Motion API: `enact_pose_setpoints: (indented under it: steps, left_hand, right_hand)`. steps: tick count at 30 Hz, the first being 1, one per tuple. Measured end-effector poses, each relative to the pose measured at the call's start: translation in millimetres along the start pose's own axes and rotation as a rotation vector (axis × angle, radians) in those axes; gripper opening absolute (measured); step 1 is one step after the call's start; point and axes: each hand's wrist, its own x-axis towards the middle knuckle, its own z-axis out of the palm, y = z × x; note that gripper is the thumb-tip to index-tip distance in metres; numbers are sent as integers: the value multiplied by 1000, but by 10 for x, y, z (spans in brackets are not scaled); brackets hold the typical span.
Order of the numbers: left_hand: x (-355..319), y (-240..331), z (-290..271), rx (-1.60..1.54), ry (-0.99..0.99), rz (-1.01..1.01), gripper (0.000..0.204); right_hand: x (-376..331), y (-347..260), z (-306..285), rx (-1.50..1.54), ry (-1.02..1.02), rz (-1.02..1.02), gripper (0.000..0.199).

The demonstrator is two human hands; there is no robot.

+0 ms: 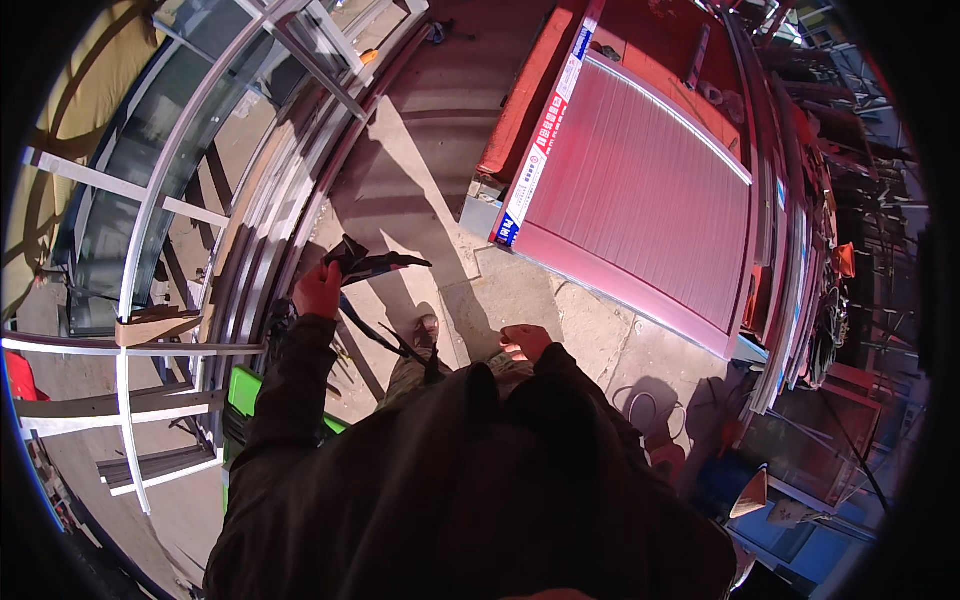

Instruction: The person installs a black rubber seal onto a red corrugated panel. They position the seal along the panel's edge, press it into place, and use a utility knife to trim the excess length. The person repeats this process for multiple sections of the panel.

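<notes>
My left hand (pixel 318 291) is raised on the left, its fingers closed round a black strap-like piece (pixel 378 264). One end of the piece points right, and thin black straps hang from it toward my body. I cannot make out exactly what kind of thing it is. In front of my waist, my right hand (pixel 524 342) is curled into a loose fist, and nothing shows in it. Beyond that hand, at the right, lies a large ribbed panel (pixel 640 200) with a printed strip along its left edge. Neither hand touches the panel.
White metal frames with glass (pixel 150 190) stand at the left, beside long stacked profiles (pixel 262 225). A bright green object (pixel 243 390) sits by my left forearm. The panel rests over a red surface (pixel 530 95). Farther right are stacked lengths, an orange item (pixel 845 261) and a blue container (pixel 725 485).
</notes>
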Motion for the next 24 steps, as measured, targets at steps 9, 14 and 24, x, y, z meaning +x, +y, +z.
enact_pose_setpoints:
  steps: [9, 14, 24]
  left_hand:
    - [1088, -2247, -187, 1128, -238, -467, 110]
    - [-368, -211, 1372, -653, -870, -709, 84]
    - [-1209, 2564, 3100, -1924, -80, -522, 77]
  right_hand:
    - [-11, 348, -603, -466, -13, -397, 31]
    - [-335, -1333, -1184, -530, 150, -814, 23]
    - [1278, -2471, -1717, -1463, 149, -1231, 81]
